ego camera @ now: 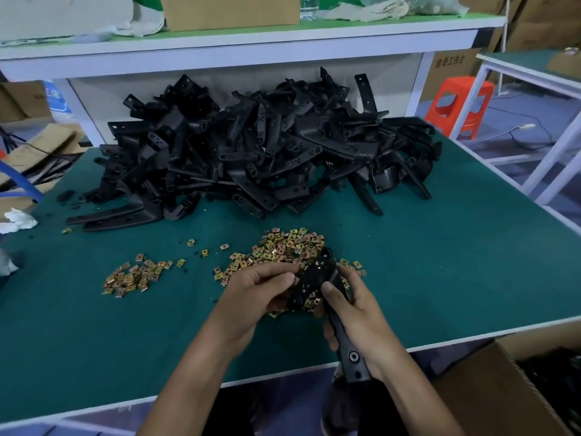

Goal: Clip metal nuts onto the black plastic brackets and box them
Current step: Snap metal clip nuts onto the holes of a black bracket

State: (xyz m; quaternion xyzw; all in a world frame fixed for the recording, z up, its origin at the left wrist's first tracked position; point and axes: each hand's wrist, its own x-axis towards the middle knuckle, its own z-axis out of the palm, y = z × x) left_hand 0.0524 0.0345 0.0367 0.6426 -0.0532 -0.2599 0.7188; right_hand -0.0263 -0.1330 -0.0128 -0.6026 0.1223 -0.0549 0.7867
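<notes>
The bracket (317, 280) looks stiff and light. The right hand (358, 313) wraps its long arm; the left hand (254, 297) pinches its broad end, perhaps seating one of the small nuts (283, 247).

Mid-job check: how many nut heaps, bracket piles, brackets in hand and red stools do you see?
Metal nut heaps: 2, the big heap and the small heap
Black bracket pile: 1
Bracket in hand: 1
Red stool: 1
Total: 5
</notes>
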